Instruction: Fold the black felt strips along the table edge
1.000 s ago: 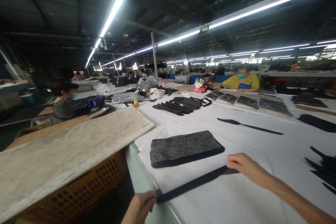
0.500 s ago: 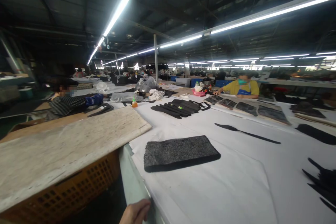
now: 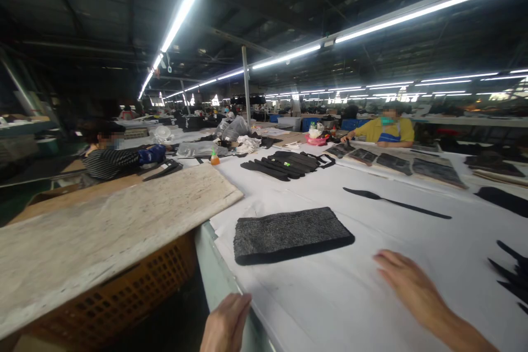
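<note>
Grey knitted panel lies flat on white sheet over bench, untouched; left hand curled at bench edge, cannot tell if holding anything; right hand well apart, fingers loosely extended, empty; left hand catching sheet's edge could ruck it, pulling panel askew.

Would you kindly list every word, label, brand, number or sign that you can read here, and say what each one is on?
There is no readable text in this picture.
Bright green spots on the row of dark pieces: too small to tell whether they bear writing.
Orange bottle: too small to make out any label.
Grey knit piece: no lettering visible.
</note>
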Available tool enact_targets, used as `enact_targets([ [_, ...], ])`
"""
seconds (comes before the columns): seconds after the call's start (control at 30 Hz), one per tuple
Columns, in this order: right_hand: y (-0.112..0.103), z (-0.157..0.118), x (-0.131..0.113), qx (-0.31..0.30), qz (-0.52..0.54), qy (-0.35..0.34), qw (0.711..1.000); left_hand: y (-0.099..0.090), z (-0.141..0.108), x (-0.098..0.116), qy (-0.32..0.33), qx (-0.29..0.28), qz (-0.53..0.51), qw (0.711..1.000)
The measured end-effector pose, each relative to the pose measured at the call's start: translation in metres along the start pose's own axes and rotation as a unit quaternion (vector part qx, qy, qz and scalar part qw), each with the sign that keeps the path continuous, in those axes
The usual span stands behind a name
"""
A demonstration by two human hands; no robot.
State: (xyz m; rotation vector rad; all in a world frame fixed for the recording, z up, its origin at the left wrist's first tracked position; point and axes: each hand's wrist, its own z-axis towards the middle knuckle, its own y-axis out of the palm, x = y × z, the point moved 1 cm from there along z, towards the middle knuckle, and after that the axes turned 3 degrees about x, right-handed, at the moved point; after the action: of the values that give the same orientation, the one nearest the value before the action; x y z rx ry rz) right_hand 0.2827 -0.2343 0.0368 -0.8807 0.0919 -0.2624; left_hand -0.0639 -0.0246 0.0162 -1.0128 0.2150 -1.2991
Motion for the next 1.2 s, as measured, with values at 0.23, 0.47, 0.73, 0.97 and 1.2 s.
enact_targets([
  [0.23, 0.049, 0.079, -0.167, -0.134, 0.067, -0.117, 0.982, 0.009, 0.021, 0.004, 0.12, -0.054, 0.168, 0.977],
  [0.47, 0.077, 0.098, -0.202, -0.16, 0.011, -0.192, 0.968, 0.018, 0.028, 0.004, 0.016, -0.122, 0.177, 0.976],
  [0.73, 0.088, 0.113, -0.213, -0.214, -0.018, -0.193, 0.957, 0.014, 0.03, 0.011, 0.021, -0.115, 0.09, 0.989],
  [0.97, 0.082, 0.133, -0.192, -0.306, 0.151, -0.069, 0.937, 0.028, 0.041, 0.018, 0.092, -0.117, 0.064, 0.987],
  [1.2, 0.075, 0.135, -0.203, -0.325, 0.103, -0.052, 0.939, 0.039, 0.054, 0.011, 0.023, -0.172, 0.166, 0.971],
])
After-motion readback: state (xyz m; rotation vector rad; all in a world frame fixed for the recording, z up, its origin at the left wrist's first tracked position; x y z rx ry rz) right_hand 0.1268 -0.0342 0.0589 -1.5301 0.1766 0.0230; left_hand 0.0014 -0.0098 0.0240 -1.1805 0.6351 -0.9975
